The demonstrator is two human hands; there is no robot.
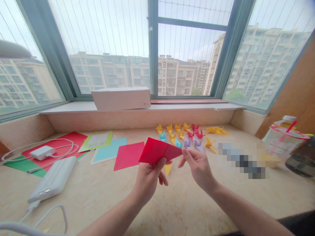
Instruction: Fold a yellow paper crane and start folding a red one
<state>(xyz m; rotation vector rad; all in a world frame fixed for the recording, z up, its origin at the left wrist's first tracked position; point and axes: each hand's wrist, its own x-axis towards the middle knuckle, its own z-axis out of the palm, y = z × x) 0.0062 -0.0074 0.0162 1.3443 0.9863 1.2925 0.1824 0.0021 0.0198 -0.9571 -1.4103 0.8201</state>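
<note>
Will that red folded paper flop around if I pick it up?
Probably a little: the red folded origami paper looks like one thin sheet, so likely very light. The left hand and right hand pinch its edges; its crease might spring open.

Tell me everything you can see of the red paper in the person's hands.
The red origami paper is a thin, smooth sheet, folded into a pointed shape with a darker section running to its right tip. It is held up in the air, tilted, with the left hand gripping its lower edge and the right hand pinching near the tip.
</note>
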